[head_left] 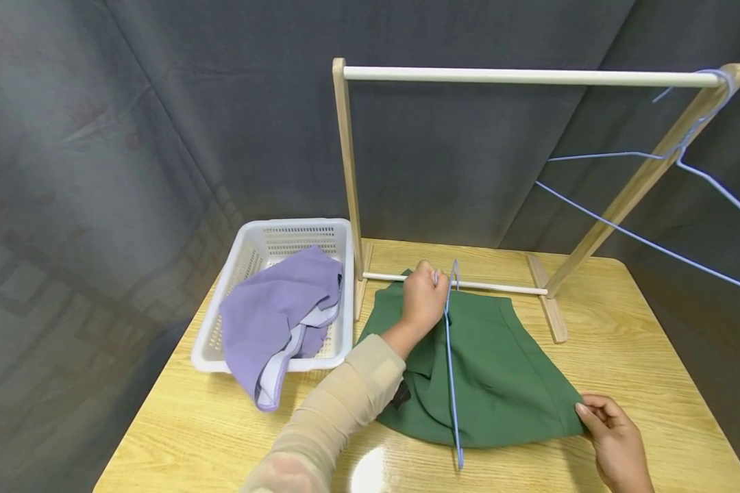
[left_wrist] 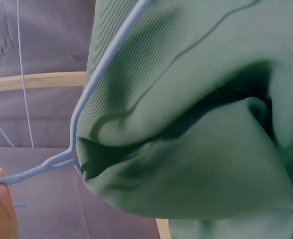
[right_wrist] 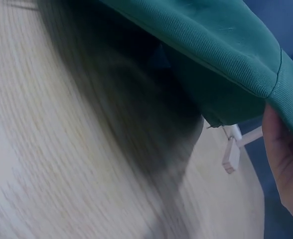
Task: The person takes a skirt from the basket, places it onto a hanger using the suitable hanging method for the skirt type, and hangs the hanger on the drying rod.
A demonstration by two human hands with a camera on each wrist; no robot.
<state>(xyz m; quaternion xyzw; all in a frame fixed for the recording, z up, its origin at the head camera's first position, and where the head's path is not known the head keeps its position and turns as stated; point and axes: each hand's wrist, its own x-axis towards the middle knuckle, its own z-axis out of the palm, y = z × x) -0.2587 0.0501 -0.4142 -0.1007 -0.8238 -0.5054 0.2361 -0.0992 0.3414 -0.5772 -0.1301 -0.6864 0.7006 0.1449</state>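
My left hand (head_left: 424, 298) grips the hook end of a blue wire hanger (head_left: 451, 370); the left wrist view shows fingertips on the hanger's wire (left_wrist: 34, 172). A green garment (head_left: 493, 370) lies spread and partly bunched on the table. One hanger arm crosses in front of its cloth (left_wrist: 226, 159); the other runs in against the folds, where its end is hidden. My right hand (head_left: 617, 438) pinches the garment's near right corner between thumb and fingers. In the right wrist view this edge (right_wrist: 226, 59) is raised above the table, near a seam.
A white basket (head_left: 212, 335) at the left holds a purple garment (head_left: 277, 301) that droops over its front rim. Behind the green cloth stands a wooden rack with a white rail (head_left: 518, 77). Another blue hanger (head_left: 629, 233) hangs at the rail's right end. Grey curtain surrounds the table (head_left: 666, 383).
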